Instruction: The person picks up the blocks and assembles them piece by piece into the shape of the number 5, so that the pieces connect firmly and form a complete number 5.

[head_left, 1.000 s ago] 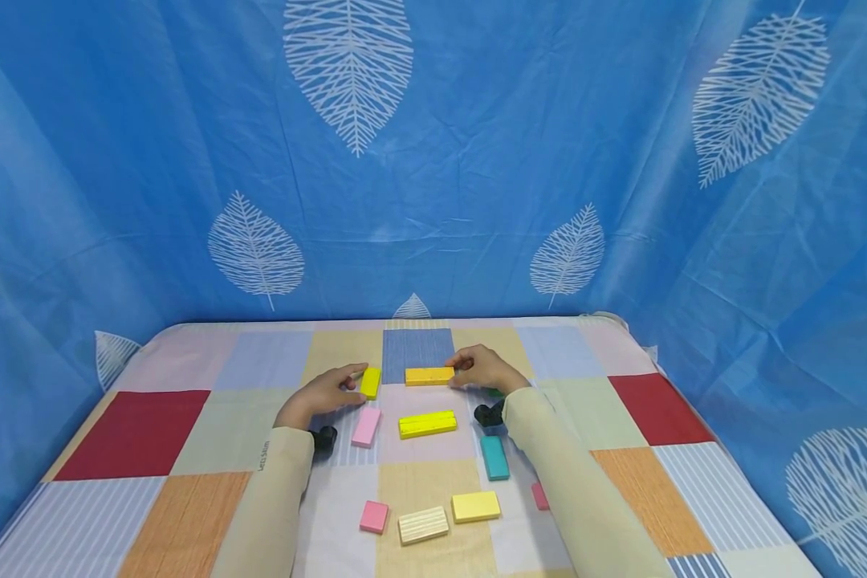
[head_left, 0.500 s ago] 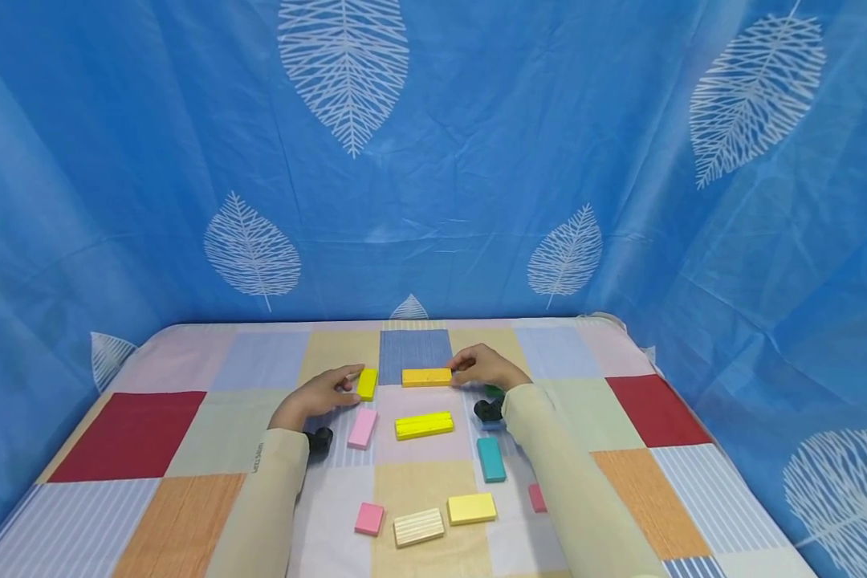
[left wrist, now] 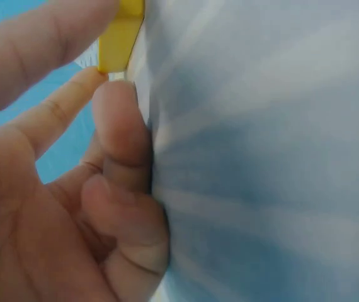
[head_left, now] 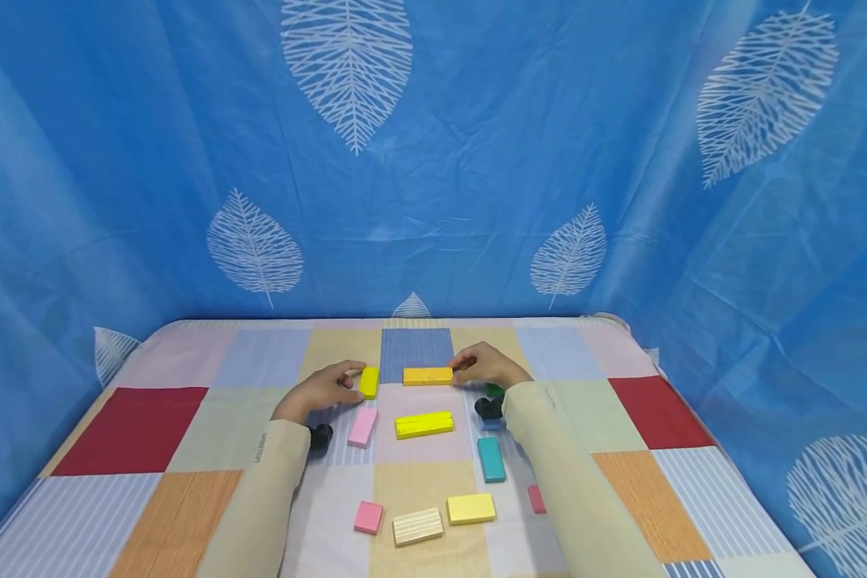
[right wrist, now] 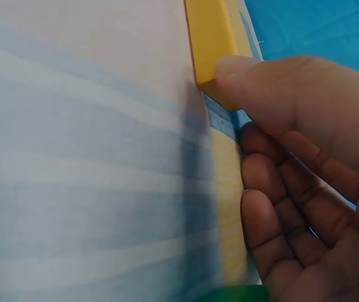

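Observation:
At the back of the table, my left hand (head_left: 323, 391) holds a small bright yellow block (head_left: 369, 383) by its two ends, thumb at the near end and index finger at the far end. In the left wrist view this yellow block (left wrist: 120, 44) shows at the top, with the other fingers curled down against the cloth. To the right, my right hand (head_left: 486, 367) pinches the right end of a long orange block (head_left: 428, 376). The right wrist view shows the thumb pressed on the end of the orange block (right wrist: 212, 47); the index fingertip is hidden behind it.
Nearer lie a pink block (head_left: 363, 427), a long yellow block (head_left: 424, 425), a teal block (head_left: 491, 459), a pale yellow block (head_left: 470, 508), a ridged wooden block (head_left: 417, 527) and a pink square block (head_left: 368, 517). A red-pink block (head_left: 537, 498) is partly behind the right sleeve. Blue curtains (head_left: 433, 160) enclose the table.

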The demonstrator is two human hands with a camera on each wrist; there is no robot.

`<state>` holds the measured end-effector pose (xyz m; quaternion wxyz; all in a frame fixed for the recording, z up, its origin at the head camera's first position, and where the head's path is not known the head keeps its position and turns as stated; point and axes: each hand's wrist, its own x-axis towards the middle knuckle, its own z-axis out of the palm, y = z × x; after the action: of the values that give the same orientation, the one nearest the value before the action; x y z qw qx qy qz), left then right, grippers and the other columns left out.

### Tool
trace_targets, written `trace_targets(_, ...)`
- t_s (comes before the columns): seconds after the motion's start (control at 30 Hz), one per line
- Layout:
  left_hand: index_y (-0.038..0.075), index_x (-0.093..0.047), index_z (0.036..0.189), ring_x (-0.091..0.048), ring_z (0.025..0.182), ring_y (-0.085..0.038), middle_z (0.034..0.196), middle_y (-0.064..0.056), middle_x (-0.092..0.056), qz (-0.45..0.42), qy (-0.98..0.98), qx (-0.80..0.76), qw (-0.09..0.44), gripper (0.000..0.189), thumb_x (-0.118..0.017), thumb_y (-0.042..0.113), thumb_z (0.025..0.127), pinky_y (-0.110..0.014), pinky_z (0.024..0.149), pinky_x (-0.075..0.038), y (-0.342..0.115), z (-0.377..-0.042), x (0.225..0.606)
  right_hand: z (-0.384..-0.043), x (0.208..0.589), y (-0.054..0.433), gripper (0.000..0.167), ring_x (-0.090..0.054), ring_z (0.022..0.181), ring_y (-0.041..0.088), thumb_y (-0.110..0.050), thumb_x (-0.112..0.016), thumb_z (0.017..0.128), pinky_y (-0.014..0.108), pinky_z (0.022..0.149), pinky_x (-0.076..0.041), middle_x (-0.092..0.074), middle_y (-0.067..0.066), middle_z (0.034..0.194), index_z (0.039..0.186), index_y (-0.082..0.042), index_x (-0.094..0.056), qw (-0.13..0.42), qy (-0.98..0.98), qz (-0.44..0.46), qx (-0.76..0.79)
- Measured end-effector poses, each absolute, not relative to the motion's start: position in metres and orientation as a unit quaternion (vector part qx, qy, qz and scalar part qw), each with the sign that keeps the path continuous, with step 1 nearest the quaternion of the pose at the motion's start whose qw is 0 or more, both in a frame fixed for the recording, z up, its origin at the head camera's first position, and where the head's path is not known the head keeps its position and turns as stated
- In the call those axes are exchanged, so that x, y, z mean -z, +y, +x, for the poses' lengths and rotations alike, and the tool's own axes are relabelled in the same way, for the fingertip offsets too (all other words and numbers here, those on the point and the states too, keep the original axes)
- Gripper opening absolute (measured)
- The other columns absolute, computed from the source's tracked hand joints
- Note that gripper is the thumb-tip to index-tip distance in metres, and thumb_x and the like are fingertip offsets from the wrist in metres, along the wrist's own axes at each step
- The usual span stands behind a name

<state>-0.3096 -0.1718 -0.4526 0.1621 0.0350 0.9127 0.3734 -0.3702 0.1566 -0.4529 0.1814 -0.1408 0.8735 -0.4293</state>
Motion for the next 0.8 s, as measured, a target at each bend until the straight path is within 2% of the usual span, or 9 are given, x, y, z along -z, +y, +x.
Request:
trace_targets(0.33, 0.005, -0.054, 0.156, -0.058, 0.103, -0.031, 0.121, -0.018, -0.063, 0.024, 0.919, -0.349, 0.183, 0.066, -0.08, 0.013, 0.096, -0.046, 0.098, -0.051, -0.165, -0.318, 0.443, -0.373, 0.449, 0.155, 0.028, -0.061, 0.093, 0.021, 0.0, -0.083, 0.092, 0.035, 0.092, -0.054, -0.074, 0.013, 0.109, 0.119, 0.005, -0.077, 0.187, 0.879, -0.129, 0.42)
trace_targets(0.57, 0.006, -0.057, 0.153, -0.058, 0.116, -0.035, 0.132, -0.02, -0.065, 0.026, 0.927, -0.324, 0.186, 0.065, -0.082, 0.014, 0.094, -0.054, 0.111, -0.049, -0.157, -0.32, 0.439, -0.374, 0.449, 0.153, 0.028, -0.06, 0.093, 0.021, 0.0, -0.083, 0.091, 0.035, 0.093, -0.054, -0.074, 0.012, 0.108, 0.118, 0.004, -0.078, 0.187, 0.881, -0.121, 0.417)
trace_targets(0.8, 0.009, -0.06, 0.15, -0.057, 0.115, -0.034, 0.131, -0.019, -0.066, 0.011, 0.927, -0.325, 0.188, 0.063, -0.084, 0.014, 0.091, -0.055, 0.112, -0.047, -0.148, -0.32, 0.435, -0.375, 0.449, 0.154, 0.028, -0.059, 0.094, 0.022, -0.002, -0.084, 0.092, 0.035, 0.094, -0.052, -0.073, 0.011, 0.107, 0.119, 0.003, -0.078, 0.192, 0.882, -0.114, 0.414)
